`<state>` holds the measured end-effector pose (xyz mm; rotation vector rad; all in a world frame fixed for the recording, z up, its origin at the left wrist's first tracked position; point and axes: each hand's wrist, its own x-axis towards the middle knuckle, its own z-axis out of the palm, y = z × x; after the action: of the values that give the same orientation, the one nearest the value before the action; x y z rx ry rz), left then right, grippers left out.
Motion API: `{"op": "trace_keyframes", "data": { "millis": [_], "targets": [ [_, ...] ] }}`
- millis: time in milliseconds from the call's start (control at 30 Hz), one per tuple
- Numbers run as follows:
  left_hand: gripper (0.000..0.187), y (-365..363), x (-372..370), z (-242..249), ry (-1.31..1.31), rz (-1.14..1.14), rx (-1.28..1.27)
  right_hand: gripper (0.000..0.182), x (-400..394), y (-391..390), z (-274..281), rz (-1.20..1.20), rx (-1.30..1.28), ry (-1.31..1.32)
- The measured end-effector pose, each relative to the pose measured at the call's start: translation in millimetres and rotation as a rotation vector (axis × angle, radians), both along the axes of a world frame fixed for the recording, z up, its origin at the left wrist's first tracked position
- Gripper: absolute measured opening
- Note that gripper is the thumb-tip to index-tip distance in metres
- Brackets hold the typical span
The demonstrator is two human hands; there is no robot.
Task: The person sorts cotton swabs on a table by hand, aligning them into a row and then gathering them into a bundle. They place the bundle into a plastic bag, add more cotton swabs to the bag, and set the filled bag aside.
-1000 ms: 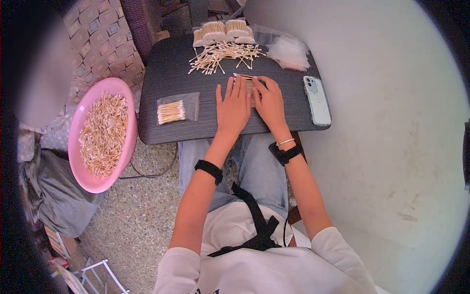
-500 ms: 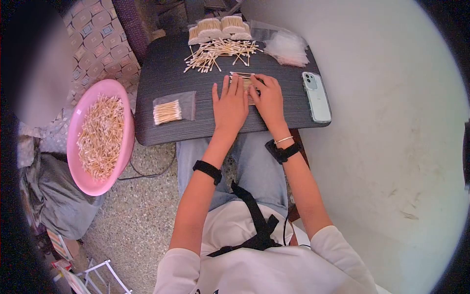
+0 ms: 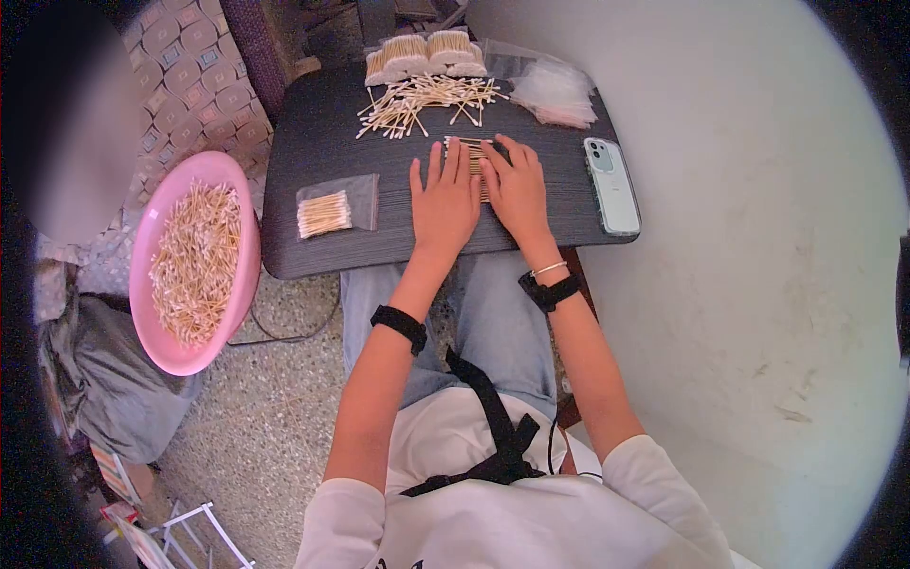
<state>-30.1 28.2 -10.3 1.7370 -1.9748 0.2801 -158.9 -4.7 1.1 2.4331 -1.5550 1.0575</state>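
A row of cotton swabs [image 3: 476, 156] lies side by side on the dark table [image 3: 398, 251], partly hidden under my hands. My left hand [image 3: 444, 207] rests flat along the row's left side with fingers stretched out. On the right side, my right hand [image 3: 518, 196] has its fingers spread and bent slightly, touching the swabs' ends. Neither hand grips anything. Beyond them is a loose heap of cotton swabs [image 3: 427, 100]. To the left, a clear plastic bag [image 3: 365, 199] holds a neat bundle of cotton swabs [image 3: 323, 214].
Packed swab bundles [image 3: 406, 55] stand at the table's back edge, beside a stack of clear bags [image 3: 555, 95]. A phone [image 3: 612, 185] lies at the right. A pink basin [image 3: 142, 294] full of swabs is left of the table. A pale wall [image 3: 749, 237] borders the right.
My right hand's fingers have straightened and spread from a more bent pose. The left hand stays almost where it was, over the swabs.
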Motion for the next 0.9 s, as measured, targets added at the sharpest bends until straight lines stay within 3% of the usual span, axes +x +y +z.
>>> {"op": "trace_keyframes", "data": {
  "millis": [900],
  "targets": [
    [0.047, -12, 4, 4, -0.014, 0.023, 0.034, 0.040, 2, -2, -1, -0.040, 0.013, 0.078]
  ]
}}
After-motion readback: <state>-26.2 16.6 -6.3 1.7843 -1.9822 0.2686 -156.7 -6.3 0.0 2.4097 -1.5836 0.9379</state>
